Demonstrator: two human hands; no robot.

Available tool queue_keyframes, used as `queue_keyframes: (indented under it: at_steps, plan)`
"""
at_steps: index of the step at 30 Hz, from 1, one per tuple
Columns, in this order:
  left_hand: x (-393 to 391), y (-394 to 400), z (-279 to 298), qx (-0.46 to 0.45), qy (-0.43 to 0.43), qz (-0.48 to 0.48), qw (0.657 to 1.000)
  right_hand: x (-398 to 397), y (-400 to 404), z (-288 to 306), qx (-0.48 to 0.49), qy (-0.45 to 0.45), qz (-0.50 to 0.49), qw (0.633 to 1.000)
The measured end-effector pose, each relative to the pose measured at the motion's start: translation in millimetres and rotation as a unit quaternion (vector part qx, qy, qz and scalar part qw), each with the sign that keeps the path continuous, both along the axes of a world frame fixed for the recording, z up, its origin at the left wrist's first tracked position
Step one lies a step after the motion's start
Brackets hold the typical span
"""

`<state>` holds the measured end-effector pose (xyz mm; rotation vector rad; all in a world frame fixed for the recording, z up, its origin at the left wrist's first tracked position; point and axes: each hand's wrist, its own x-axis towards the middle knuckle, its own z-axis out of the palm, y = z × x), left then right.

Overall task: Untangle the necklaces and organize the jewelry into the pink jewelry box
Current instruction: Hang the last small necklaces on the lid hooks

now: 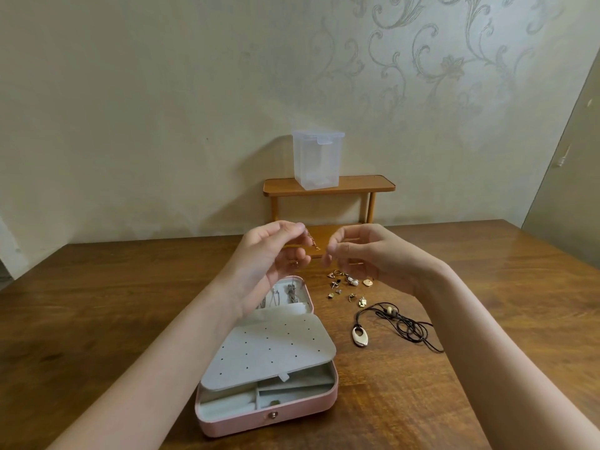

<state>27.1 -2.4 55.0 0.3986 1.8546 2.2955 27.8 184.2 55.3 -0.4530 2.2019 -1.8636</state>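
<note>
The pink jewelry box (269,417) lies open on the wooden table (130,303), its grey perforated flap (272,349) lifted over the compartments. Silver chains (290,292) lie in its far lid half. My left hand (263,254) is raised above the box and pinches a thin gold chain (312,240) between thumb and fingertips. My right hand (367,254) hovers beside it with curled fingers at the chain's hanging end. Several small earrings and charms (349,287) lie to the right of the box. A black cord necklace (402,323) with an oval pendant (359,335) lies tangled nearby.
A small wooden shelf (328,185) stands at the table's far edge against the wall. On top of it sits a clear plastic container (317,159) with its lid shut. A door (571,177) is at the right.
</note>
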Motion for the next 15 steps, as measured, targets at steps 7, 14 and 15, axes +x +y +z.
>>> queue_keyframes:
  at_steps: [7, 14, 15]
  plan:
    - [4, -2, 12, -0.04, 0.028, -0.029, 0.998, 3, -4, 2, -0.017, 0.0, 0.036, 0.999]
    - [4, -5, 15, -0.096, 0.053, 0.0, 0.994, 4, -8, 6, -0.027, 0.038, -0.002, 0.999]
    - [4, -6, 15, -0.112, 0.059, 0.015, 0.992, 5, -7, 8, -0.026, 0.041, -0.016, 0.999]
